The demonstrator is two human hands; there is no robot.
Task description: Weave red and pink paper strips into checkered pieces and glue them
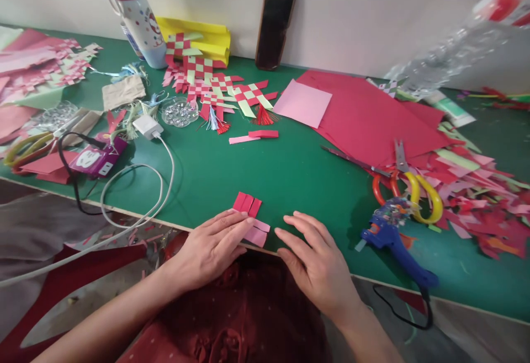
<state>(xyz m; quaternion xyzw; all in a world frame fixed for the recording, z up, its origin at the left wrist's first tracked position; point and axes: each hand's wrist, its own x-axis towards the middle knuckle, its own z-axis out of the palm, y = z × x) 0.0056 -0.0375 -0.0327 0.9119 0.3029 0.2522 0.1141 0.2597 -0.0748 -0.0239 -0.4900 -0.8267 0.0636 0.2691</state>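
Observation:
Folded red paper strips [247, 203] and pink paper strips [259, 234] lie at the table's front edge. My left hand [215, 241] rests over them with its fingers stretched out flat, hiding the part where they meet. Just right of the pink strips, my right hand [311, 255] hovers near the table with its fingers apart and nothing in them. Farther back on the green table lie a loose red strip [265, 134] and a loose pink strip [244, 139], partly overlapping.
Woven paper pieces [250, 96] lie at the back, near a leaning phone [275, 27]. To the right are red sheets [372, 109], yellow-handled scissors [414, 186], a blue glue gun [393, 241] and scraps. A white cable [171, 159] and purple power strip [99, 156] occupy the left.

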